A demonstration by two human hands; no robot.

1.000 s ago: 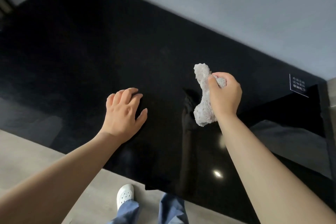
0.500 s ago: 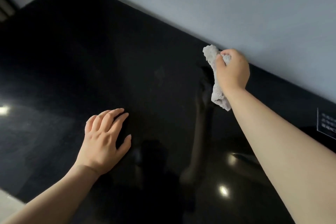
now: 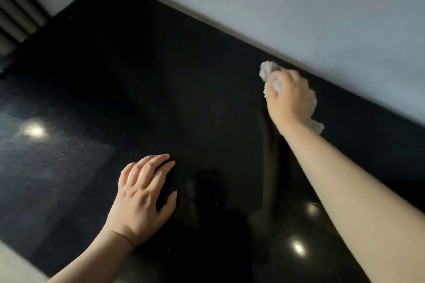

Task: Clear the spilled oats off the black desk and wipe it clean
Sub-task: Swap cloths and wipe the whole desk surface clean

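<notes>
The black worktop (image 3: pixel 161 64) fills most of the frame, running on a slant from the upper left down to the lower right, and its far edge meets a pale grey wall (image 3: pixel 299 7). The right grip (image 3: pixel 291 96), a bare hand seen from the back, sits at the right of the frame close to that far edge. Its fingers are curled tight round a bunched white cloth (image 3: pixel 268 73). One fluffy end of the cloth pokes out above the knuckles towards the wall and the other end shows below the wrist, low against the glossy surface. Whether the cloth actually touches the worktop cannot be told. The bare right forearm stretches away to the lower right corner. The left grip (image 3: pixel 140 197) lies lower centre, palm down on the worktop, with its fingers nearly straight, close together and holding nothing, and the thumb spread out to the right. The polished top mirrors the right arm as a dark shape. It also carries three bright light spots, one at the left (image 3: pixel 34 131) and two at the lower right (image 3: pixel 297 248). A ribbed beige surface (image 3: pixel 13 14) stands in the upper left corner, and a strip of pale floor (image 3: pixel 13 266) shows in the lower left corner.
</notes>
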